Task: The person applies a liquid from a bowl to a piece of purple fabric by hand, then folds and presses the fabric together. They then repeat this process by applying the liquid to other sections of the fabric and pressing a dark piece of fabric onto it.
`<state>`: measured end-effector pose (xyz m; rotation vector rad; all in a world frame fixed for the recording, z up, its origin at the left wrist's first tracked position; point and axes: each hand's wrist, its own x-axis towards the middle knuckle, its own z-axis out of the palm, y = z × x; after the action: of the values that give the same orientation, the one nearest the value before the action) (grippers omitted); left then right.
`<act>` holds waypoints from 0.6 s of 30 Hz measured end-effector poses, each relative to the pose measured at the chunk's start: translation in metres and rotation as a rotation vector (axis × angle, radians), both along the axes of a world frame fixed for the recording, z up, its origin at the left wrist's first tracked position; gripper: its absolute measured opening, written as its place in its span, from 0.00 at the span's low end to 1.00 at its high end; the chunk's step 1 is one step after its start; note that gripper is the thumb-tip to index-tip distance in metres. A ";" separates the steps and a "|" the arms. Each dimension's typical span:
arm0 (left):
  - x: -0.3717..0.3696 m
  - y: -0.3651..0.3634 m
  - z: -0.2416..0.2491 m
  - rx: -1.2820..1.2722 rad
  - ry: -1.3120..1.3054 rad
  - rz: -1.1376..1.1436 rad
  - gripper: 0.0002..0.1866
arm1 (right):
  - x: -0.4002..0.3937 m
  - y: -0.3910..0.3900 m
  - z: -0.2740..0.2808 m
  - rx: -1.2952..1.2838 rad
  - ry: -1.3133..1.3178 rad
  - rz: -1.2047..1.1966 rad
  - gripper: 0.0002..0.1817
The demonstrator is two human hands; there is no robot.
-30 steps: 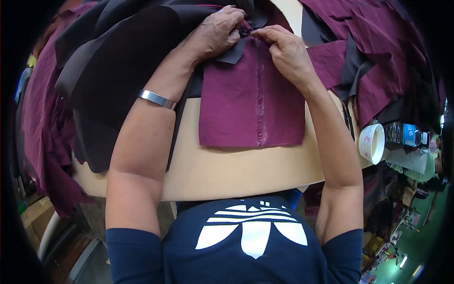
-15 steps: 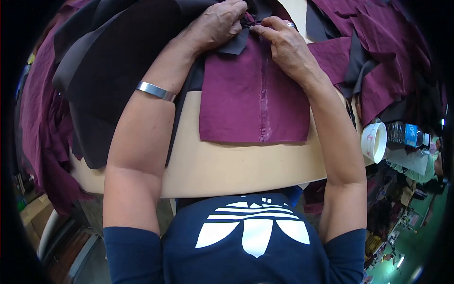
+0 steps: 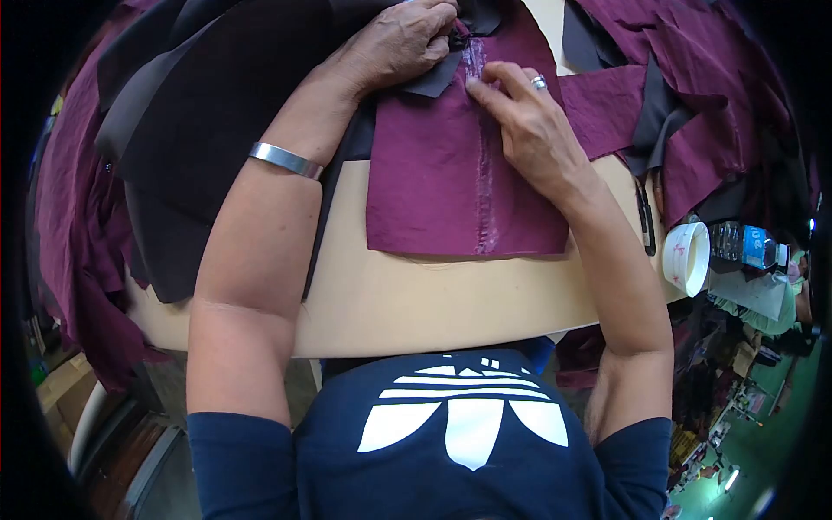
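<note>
On the pale table (image 3: 390, 295) lies a maroon fabric panel (image 3: 425, 191) with a whitish line running down its middle. My left hand (image 3: 403, 43) is closed on bunched dark fabric (image 3: 433, 80) at the panel's top edge. Lower and to the right, my right hand (image 3: 533, 113) is over the panel beside the whitish line, thumb and index finger bent close together. Whatever might be between those fingertips is too small to make out. Large dark fabric pieces (image 3: 225, 130) spread left of the panel, partly under my left forearm.
More maroon fabric (image 3: 78, 234) hangs over the table's left side. Maroon and dark cloth (image 3: 719, 113) is heaped at the right. Near the right edge are a black pen-like object (image 3: 645, 218), a white cup (image 3: 685, 259) and a plastic bottle (image 3: 750, 246) lying sideways.
My right hand has moved down and away from my left hand, uncovering the upper part of the whitish line. My left hand has barely moved. The black pen-like object shows more.
</note>
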<state>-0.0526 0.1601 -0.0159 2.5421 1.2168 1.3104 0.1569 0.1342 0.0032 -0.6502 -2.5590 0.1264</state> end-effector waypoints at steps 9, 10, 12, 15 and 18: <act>0.000 0.002 -0.003 0.000 0.034 0.009 0.06 | -0.011 0.008 -0.006 -0.317 0.078 -0.220 0.22; 0.000 0.002 -0.003 -0.004 0.035 0.014 0.06 | -0.013 0.007 -0.010 -0.244 0.063 -0.243 0.22; 0.001 0.002 -0.002 -0.009 0.034 0.019 0.06 | -0.010 -0.003 -0.007 -0.205 0.035 -0.227 0.21; 0.000 0.001 -0.002 -0.045 0.026 0.006 0.06 | 0.002 -0.029 -0.002 -0.194 0.006 -0.174 0.19; -0.002 0.001 -0.002 -0.030 0.039 0.002 0.05 | 0.012 -0.057 0.004 -0.154 -0.061 -0.117 0.20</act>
<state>-0.0542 0.1615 -0.0178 2.5580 1.2366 1.2395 0.1691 0.0774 0.0070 -0.8721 -2.5798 0.2695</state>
